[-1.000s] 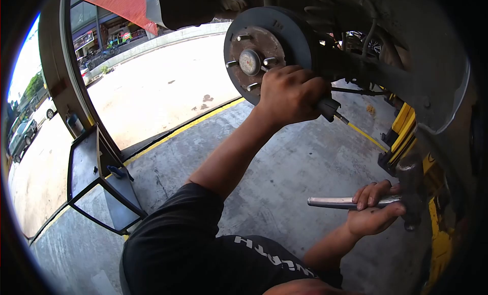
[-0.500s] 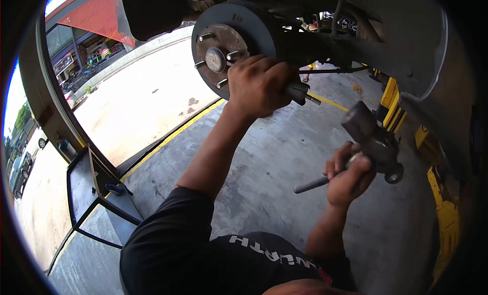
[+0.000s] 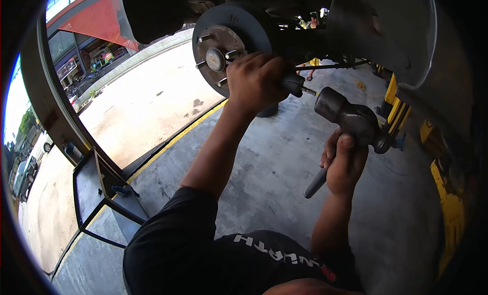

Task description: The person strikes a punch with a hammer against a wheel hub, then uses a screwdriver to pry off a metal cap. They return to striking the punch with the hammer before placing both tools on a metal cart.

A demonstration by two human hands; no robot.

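My left hand (image 3: 256, 84) is wrapped round a dark-handled screwdriver-like tool (image 3: 293, 85), close beside the studs of the wheel hub (image 3: 216, 60). A thin metal end sticks out of the handle towards the right; my fist hides the tool's other end. Behind the hub stands a grey brake disc (image 3: 259, 30). In my right hand (image 3: 345, 165) is a ball-peen hammer (image 3: 358, 121), gripped on the handle just under the head. The hammer's broad face is right at the protruding metal end, overlapping its tip in this view.
The dark underside and fender (image 3: 401, 56) of a raised car hang overhead. Yellow lift parts (image 3: 447, 198) stand at the right. A person (image 3: 312, 23) shows beyond the car. At the left is a dark frame (image 3: 86, 188) near a post, with a grey floor (image 3: 274, 188) below.
The hammer has swung left and up to the tool's end, its head turning more level. My left hand and the tool stay near the hub, the tool's end tilting slightly upward.
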